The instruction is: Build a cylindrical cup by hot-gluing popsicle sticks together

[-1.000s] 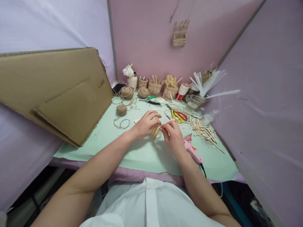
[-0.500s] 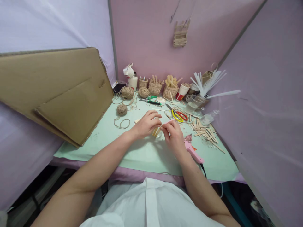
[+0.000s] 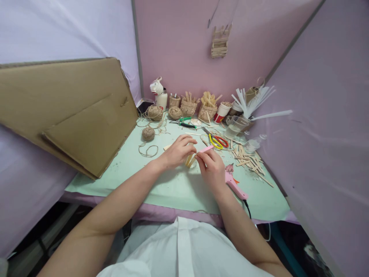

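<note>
Over the middle of the table, my left hand (image 3: 179, 151) has its fingers bent and closed around the top of several short wooden sticks (image 3: 190, 161), which stand slanted beneath the fingertips. My right hand (image 3: 211, 166) pinches thumb and forefinger together right beside those sticks, nearly meeting the left fingertips. Whatever sits in that pinch is too small to make out. Behind the right knuckles lies a pink stick (image 3: 206, 149), partly covered. A pink glue gun (image 3: 235, 185) rests by my right wrist, its nozzle pointing away from me.
Scissors (image 3: 216, 141), green-handled pliers (image 3: 184, 123) and loose wooden sticks (image 3: 249, 159) lie beyond and to the right. Twine balls (image 3: 148, 134) are at the left. Stick-filled cups (image 3: 207, 111) and a plastic cup (image 3: 236, 125) line the back. Cardboard (image 3: 86, 127) leans at the left.
My right hand has shifted very slightly, and more of the pink stick shows behind its knuckles. My left hand has kept its place.
</note>
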A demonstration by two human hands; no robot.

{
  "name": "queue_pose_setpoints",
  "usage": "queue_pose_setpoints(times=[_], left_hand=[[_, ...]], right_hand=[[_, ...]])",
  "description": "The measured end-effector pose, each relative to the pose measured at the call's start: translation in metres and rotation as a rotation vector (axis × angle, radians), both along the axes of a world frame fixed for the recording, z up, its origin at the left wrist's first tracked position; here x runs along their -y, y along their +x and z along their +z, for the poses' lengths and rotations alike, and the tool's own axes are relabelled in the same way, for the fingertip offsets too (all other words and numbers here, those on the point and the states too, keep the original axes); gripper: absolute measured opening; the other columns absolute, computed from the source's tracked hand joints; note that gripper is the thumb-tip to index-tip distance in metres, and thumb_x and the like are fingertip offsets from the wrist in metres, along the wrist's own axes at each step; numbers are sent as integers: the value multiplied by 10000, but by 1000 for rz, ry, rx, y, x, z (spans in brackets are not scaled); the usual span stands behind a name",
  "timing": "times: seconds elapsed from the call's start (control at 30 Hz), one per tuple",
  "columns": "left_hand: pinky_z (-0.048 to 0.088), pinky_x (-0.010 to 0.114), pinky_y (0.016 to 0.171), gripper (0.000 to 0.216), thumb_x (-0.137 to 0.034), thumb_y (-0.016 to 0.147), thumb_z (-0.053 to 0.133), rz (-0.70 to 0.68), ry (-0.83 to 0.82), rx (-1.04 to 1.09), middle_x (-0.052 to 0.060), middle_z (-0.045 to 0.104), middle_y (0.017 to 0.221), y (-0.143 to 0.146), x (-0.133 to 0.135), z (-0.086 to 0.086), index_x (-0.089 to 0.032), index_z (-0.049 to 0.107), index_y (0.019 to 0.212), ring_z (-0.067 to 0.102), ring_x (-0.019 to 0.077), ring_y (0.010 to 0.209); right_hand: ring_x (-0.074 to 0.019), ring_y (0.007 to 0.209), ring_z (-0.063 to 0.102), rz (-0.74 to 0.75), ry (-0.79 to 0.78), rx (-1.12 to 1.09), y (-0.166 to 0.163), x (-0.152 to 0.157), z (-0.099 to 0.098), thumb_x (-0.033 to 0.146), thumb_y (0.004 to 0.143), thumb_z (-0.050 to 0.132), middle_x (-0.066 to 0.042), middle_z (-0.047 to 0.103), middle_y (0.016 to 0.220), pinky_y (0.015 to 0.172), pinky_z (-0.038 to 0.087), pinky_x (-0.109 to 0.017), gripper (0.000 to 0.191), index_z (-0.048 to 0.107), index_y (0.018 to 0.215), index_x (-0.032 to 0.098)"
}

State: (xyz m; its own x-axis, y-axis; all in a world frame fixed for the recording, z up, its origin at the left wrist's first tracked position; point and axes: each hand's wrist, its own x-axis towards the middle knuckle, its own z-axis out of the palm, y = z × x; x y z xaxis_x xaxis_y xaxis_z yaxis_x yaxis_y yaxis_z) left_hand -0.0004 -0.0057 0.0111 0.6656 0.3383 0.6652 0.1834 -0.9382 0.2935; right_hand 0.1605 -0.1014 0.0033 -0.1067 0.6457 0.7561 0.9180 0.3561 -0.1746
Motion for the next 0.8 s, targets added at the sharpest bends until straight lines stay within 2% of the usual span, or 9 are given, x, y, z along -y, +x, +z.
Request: queue_pose_setpoints(times=[0.33, 0.57, 0.8], left_hand=[[420, 502, 1019, 188, -177, 923, 471, -10, 19, 9, 124, 627, 1174, 1, -1, -3, -180, 655, 962, 454, 250, 1192], [432, 493, 1009, 182, -219, 937, 469, 1, 47, 26, 123, 637, 1153, 3, -1, -4, -178, 647, 942, 472, 246, 1174], [434, 491, 1012, 198, -230, 942, 461, 5, 9, 7, 125, 639, 1146, 3, 1, -1, -173, 650, 923, 469, 248, 1174]], right_hand=[[-132, 675, 548, -84, 72, -16, -3, -1, -7, 267, 947, 524, -43, 634, 776, 598, 395, -240, 205, 719, 981, 214], [-128, 679, 572, -104, 62, -10, -4, -2, -6, 267, 943, 535, -38, 648, 780, 605, 407, -233, 202, 725, 978, 210], [-144, 684, 581, -102, 25, -32, -5, -2, -4, 276, 944, 525, -46, 654, 784, 608, 413, -250, 212, 725, 988, 225]])
